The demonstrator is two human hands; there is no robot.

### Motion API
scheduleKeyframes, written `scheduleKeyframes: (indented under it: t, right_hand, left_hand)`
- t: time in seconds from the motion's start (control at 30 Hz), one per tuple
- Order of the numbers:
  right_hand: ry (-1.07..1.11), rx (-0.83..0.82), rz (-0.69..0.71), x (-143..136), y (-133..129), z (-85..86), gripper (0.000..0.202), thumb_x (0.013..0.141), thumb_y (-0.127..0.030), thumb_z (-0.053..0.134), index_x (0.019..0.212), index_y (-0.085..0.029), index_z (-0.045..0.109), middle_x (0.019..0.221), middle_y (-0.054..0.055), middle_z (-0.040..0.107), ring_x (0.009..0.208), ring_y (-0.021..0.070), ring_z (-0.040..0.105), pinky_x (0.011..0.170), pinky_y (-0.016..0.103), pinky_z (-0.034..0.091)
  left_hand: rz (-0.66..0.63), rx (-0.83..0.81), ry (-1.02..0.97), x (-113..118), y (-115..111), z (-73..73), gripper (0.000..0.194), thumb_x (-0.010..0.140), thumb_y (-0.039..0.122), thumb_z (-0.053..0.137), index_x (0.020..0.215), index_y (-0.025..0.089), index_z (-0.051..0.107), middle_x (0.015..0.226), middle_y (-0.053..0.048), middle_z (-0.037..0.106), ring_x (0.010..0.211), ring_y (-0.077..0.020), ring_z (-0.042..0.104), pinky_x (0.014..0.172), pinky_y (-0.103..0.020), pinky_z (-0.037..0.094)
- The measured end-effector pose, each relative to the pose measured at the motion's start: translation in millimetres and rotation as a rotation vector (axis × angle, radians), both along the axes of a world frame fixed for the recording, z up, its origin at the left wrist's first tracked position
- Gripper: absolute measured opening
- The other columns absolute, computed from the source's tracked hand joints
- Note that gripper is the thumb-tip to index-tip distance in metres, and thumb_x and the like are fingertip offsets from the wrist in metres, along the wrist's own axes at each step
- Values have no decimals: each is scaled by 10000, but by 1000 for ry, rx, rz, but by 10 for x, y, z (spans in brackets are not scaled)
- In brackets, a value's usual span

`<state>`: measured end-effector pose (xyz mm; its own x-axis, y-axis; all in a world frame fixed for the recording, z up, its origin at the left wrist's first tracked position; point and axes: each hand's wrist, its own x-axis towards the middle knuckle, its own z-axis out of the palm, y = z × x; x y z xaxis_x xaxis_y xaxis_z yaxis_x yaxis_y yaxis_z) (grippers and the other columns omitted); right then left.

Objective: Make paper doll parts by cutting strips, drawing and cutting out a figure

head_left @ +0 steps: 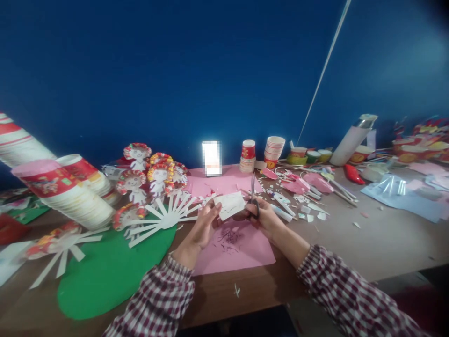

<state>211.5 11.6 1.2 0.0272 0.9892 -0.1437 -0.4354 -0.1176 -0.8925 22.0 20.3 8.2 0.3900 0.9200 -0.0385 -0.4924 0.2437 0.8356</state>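
Observation:
A small white piece of paper [231, 206] with dark lines drawn on it is pinched in my left hand [207, 222], thumb on top. My right hand [265, 216] grips a pair of scissors [253, 189] with dark handles, the blades pointing up and away from me. The scissors stand just beside the paper's right edge; whether the right fingers also touch the paper I cannot tell. Below both hands lies a pink sheet [245, 260] with thin dark scraps [229, 238] scattered over it.
A green paper shape [105, 276] and a white fan-like strip cutout [171, 219] lie left, near paper dolls [161, 175] and stacked paper cups [70, 201]. More cups [248, 150], paper scraps [310, 210], a tilted white cylinder [351, 140] and a silvery sheet [403, 196] are right.

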Motion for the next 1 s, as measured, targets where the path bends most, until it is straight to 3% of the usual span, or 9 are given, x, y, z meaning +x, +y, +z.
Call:
scheduleKeyframes:
  t: [0.17, 0.27, 0.37, 0.67, 0.9, 1.0]
  right_hand:
    - [8, 34, -17, -77, -5, -49, 432, 576, -288, 830, 931, -174, 611, 539, -48, 588, 456, 95, 518, 370, 164, 302]
    - [28, 78, 15, -115, -7, -68, 440, 576, -290, 845, 929, -176, 609, 575, -47, 608, 505, 120, 584, 474, 217, 428]
    - [11, 96, 54, -127, -18, -60, 451, 572, -313, 854, 925, -172, 611, 592, -42, 620, 527, 126, 604, 554, 253, 471]
    - [-80, 105, 101, -119, -71, 42, 415, 639, -352, 828, 948, -175, 614, 617, -36, 588, 559, 108, 547, 541, 237, 419]
    - [-64, 111, 59, -24, -27, 0, 423, 659, -359, 816, 983, -184, 608, 662, -26, 600, 554, 93, 531, 455, 184, 336]
    - [-70, 133, 80, -4, -42, 25, 399, 675, -352, 803, 986, -188, 614, 644, -33, 594, 562, 93, 534, 476, 186, 360]
  left_hand:
    - [43, 23, 106, 62, -8, 10, 447, 732, 283, 740, 1145, 145, 639, 1043, -111, 721, 1026, -280, 650, 927, -402, 469]
    - [62, 10, 144, 75, -2, 10, 378, 683, 265, 760, 1027, 127, 691, 949, -107, 741, 950, -282, 671, 869, -390, 493]
    - [119, -34, 173, 83, 3, 30, 342, 621, 250, 790, 920, 107, 705, 874, -106, 745, 848, -268, 685, 783, -360, 511]
    - [171, -127, 184, -4, 51, 58, 351, 628, 259, 778, 942, 136, 681, 815, -54, 722, 737, -195, 662, 658, -303, 511]
    - [62, -109, 217, -25, 38, 110, 362, 588, 278, 815, 877, 115, 671, 784, -75, 714, 735, -203, 658, 669, -297, 499]
    - [61, -109, 268, -19, 49, 89, 360, 564, 279, 829, 837, 102, 674, 726, -68, 703, 679, -181, 636, 671, -291, 489]
